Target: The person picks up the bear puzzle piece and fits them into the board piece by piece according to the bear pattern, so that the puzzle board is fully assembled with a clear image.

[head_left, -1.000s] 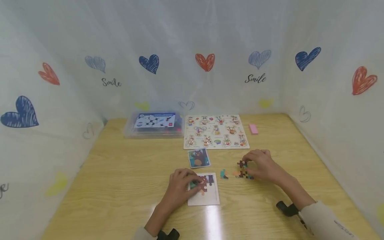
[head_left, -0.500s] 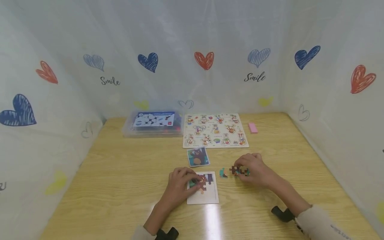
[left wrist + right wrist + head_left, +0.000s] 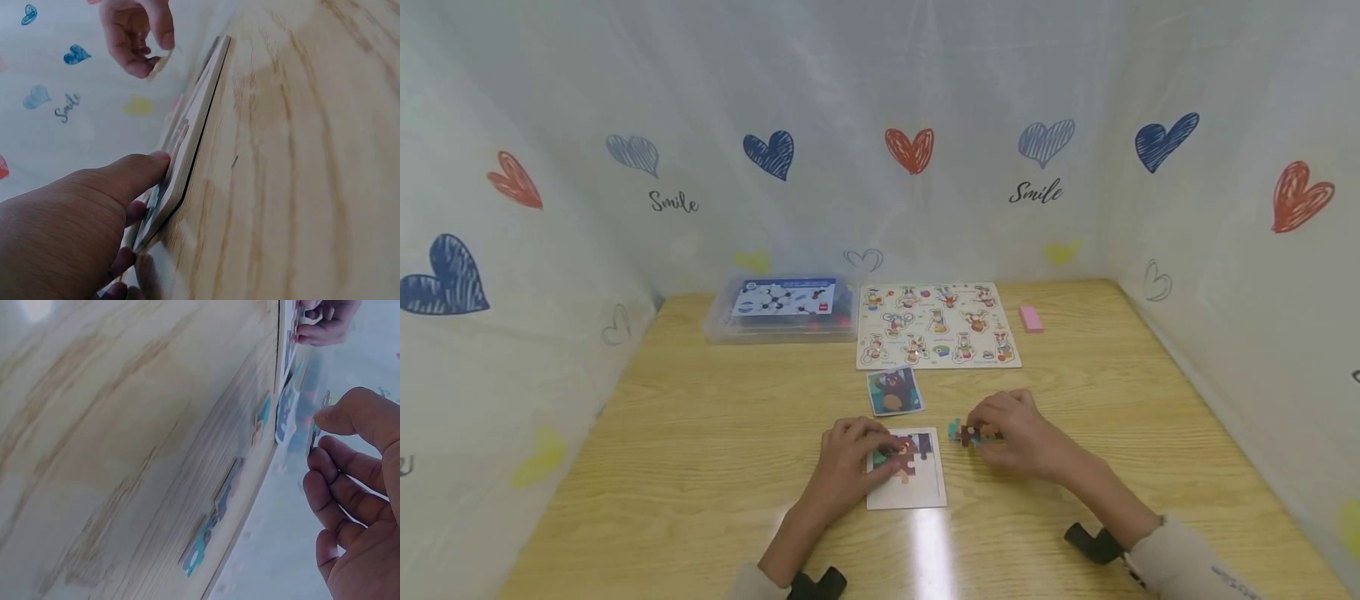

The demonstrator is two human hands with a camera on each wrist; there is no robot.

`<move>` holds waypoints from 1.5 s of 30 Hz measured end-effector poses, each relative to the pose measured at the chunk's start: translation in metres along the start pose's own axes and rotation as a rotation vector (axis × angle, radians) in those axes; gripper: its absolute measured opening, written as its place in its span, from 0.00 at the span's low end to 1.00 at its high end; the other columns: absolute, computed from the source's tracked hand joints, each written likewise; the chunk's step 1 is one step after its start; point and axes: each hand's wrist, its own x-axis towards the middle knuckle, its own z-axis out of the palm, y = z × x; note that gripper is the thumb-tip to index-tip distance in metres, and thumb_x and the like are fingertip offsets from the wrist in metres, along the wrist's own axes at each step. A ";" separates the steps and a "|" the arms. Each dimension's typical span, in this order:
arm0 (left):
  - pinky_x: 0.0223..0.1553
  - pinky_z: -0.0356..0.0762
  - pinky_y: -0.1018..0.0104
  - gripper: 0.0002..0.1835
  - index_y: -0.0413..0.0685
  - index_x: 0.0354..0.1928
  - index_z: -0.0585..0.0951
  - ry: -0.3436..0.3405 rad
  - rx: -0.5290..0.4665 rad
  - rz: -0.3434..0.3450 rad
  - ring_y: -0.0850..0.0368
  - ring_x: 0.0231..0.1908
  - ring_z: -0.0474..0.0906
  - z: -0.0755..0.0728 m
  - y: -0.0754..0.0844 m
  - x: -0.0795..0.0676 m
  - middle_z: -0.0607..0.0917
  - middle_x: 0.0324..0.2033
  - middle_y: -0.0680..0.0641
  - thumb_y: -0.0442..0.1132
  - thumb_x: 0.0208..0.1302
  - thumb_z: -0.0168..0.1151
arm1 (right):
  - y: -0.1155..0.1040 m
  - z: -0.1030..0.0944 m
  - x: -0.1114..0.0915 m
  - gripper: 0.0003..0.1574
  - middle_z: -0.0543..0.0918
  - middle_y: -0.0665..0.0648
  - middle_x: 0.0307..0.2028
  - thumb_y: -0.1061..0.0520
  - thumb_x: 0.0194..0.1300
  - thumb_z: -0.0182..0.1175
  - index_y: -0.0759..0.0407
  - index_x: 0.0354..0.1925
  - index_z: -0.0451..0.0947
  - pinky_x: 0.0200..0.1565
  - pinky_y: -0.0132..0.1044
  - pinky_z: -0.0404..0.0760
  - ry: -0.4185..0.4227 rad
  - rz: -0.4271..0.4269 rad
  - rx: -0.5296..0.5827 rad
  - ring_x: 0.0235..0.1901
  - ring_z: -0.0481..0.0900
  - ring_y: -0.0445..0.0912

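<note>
1. The box lies well back on the left, beside the animal board. Both are far enough from the hands that a knock looks unlikely.
2. The left hand rests at the left side of the board, thumb over the top; I cannot tell whether its fingers grip the edge or only press. Too light a touch could let the board skid; a sideways push could shift the joined pieces on it. The hand also covers part of that picture, so a badly seated piece there might go unnoticed.
3. The card, a picture of the bear, lies just behind the board. A sweep of the fingers could catch its near edge.
4. The board itself lies flat on the table, only partly filled. A piece turned the wrong way and forced in could lift its neighbours.
5. The teal piece lies on the table right of the board, near the right fingertips, and could be nudged aside.
6. The right hand, apart from the left, pinches a thin piece between thumb and finger above the table. With so little to hold, it might twist or slip.
7. More loose pieces lie beneath; a low wrist could scatter them.
</note>
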 end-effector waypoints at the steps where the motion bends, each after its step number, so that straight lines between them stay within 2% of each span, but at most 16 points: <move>1: 0.50 0.63 0.47 0.12 0.63 0.47 0.88 -0.003 0.003 -0.003 0.53 0.52 0.68 0.000 0.000 0.000 0.80 0.49 0.57 0.51 0.62 0.71 | -0.001 0.000 0.001 0.17 0.84 0.45 0.39 0.63 0.48 0.67 0.53 0.41 0.84 0.46 0.43 0.59 0.002 -0.007 0.000 0.41 0.77 0.42; 9: 0.50 0.63 0.47 0.11 0.62 0.46 0.88 0.007 -0.009 0.006 0.52 0.52 0.69 -0.002 0.001 0.001 0.80 0.48 0.56 0.50 0.62 0.71 | -0.011 0.002 0.008 0.14 0.83 0.45 0.38 0.61 0.50 0.70 0.51 0.37 0.84 0.44 0.42 0.59 0.029 -0.071 -0.007 0.40 0.77 0.41; 16: 0.49 0.62 0.48 0.11 0.63 0.45 0.88 0.001 -0.019 -0.012 0.51 0.52 0.69 -0.003 0.001 0.000 0.80 0.49 0.56 0.51 0.62 0.71 | -0.019 0.006 0.013 0.14 0.83 0.45 0.38 0.60 0.49 0.70 0.52 0.38 0.84 0.47 0.44 0.60 -0.004 -0.043 0.019 0.42 0.77 0.41; 26: 0.49 0.62 0.49 0.10 0.63 0.44 0.88 0.000 -0.025 -0.001 0.52 0.52 0.69 -0.003 0.000 0.000 0.80 0.49 0.57 0.51 0.62 0.71 | -0.027 0.013 0.016 0.16 0.82 0.44 0.36 0.60 0.48 0.71 0.51 0.39 0.83 0.46 0.44 0.62 -0.018 -0.065 0.009 0.40 0.76 0.40; 34: 0.50 0.62 0.48 0.10 0.63 0.45 0.88 0.005 -0.031 0.004 0.53 0.52 0.69 -0.003 0.001 0.000 0.80 0.49 0.57 0.50 0.62 0.72 | -0.035 0.017 0.019 0.16 0.81 0.44 0.39 0.58 0.50 0.72 0.52 0.41 0.84 0.49 0.47 0.64 -0.068 -0.058 -0.009 0.42 0.76 0.41; 45: 0.49 0.63 0.50 0.11 0.64 0.45 0.88 -0.003 0.007 -0.004 0.53 0.52 0.69 -0.003 0.001 0.000 0.80 0.49 0.57 0.52 0.61 0.71 | -0.044 0.026 0.024 0.17 0.81 0.45 0.42 0.55 0.54 0.69 0.52 0.45 0.84 0.54 0.48 0.62 -0.156 0.003 -0.007 0.46 0.76 0.42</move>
